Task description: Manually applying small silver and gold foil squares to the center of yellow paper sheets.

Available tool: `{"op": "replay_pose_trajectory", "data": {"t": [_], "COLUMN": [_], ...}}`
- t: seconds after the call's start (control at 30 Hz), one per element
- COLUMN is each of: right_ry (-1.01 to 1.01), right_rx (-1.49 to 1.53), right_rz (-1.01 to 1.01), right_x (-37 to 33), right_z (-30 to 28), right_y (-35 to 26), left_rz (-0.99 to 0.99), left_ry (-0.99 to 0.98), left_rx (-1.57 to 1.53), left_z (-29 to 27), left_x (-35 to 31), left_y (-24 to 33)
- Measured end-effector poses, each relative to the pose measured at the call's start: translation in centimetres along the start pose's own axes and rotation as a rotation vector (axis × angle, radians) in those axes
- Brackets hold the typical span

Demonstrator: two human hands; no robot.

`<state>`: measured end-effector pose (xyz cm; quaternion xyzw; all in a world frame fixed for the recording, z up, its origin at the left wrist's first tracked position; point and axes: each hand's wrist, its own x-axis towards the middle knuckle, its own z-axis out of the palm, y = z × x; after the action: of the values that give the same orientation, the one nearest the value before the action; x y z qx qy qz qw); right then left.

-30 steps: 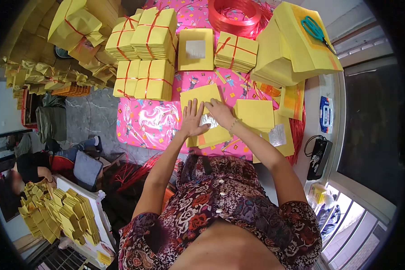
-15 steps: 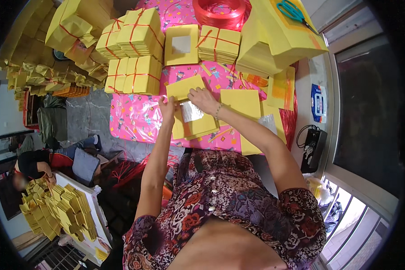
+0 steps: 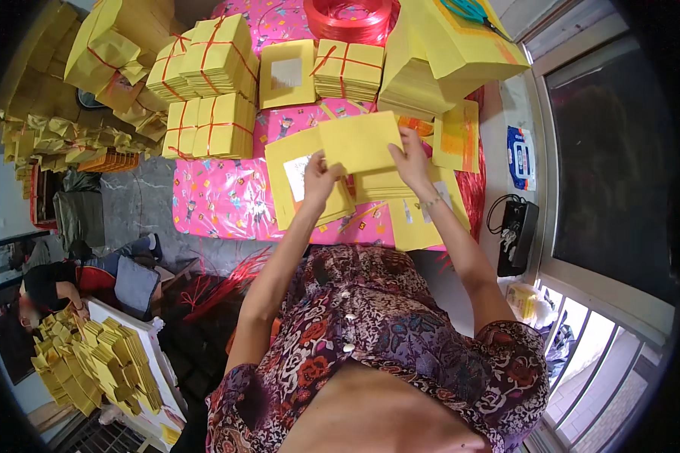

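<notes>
Half a second earlier, both hands were at the left pile (image 3: pixel 285 189), the right hand (image 3: pixel 411 160) on its upper part and the left hand (image 3: pixel 319 181) at its side; now they had come to the right and were holding one yellow sheet (image 3: pixel 360 140) raised in the centre of the frame, a little above the middle. The left hand gripped the sheet at its lower left corner, and the right hand held its right edge between thumb and fingers. The sheet covered part of the left pile, whose pale patch was partly visible, and part of the right pile (image 3: pixel 378 189), which was in full sight earlier. The whole view had also shifted, so the scissors (image 3: pixel 472 13) were now cut by the upper edge. As for the numbers, I counted five bundles tied with red cord on the pink cloth (image 3: pixel 208 192): four in one group (image 3: pixel 223 124) at the upper left, and one single bundle (image 3: pixel 347 69) at the upper centre. Between them stood one framed piece (image 3: pixel 269 75) with a silver window. There was one red coil (image 3: pixel 347 21) at the top, one pair of scissors, and one co-worker (image 3: pixel 49 287) at the lower left.
</notes>
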<state>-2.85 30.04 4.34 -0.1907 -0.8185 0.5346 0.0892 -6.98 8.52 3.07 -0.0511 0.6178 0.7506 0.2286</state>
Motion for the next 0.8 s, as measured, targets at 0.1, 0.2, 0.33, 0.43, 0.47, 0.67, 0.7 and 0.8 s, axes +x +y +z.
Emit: {"op": "replay_pose_trajectory", "data": {"t": [0.1,0.2,0.33,0.43,0.47,0.67,0.7,0.8], "right_ry": [0.037,0.039,0.130,0.106,0.098,0.063,0.069,0.084], "right_rx": [-0.049,-0.097,-0.283,-0.309,-0.359,-0.430,-0.510,-0.597], "right_rz": [0.072,0.120,0.020,0.047,0.075,0.147,0.125,0.087], "right_x": [-2.3,-3.1,-3.7,-3.8,-4.0,-4.6,-4.7,-4.6], "right_z": [-2.4,-2.9,-2.5,-2.1,-2.0,-2.0,-1.9,-1.7], "right_y": [1.1,5.9,9.2,10.3,10.5,8.5,7.7,7.0], "left_rz": [0.012,0.021,-0.006,0.013,0.013,0.039,0.129,0.267], "left_ry": [-0.115,-0.107,-0.109,-0.103,-0.099,-0.077,-0.061,-0.023], "left_rx": [0.127,0.339,0.589,0.728,0.729,0.767,0.876,0.932], "left_z": [1.3,2.0,3.0,2.8,2.7,3.5,3.6,3.4], "left_x": [0.1,0.5,0.6,0.8,0.7,0.0,0.0,-0.4], "left_y": [-2.8,-4.6,-4.8,-6.0,-6.5,-6.8,-7.1,-7.9]}}
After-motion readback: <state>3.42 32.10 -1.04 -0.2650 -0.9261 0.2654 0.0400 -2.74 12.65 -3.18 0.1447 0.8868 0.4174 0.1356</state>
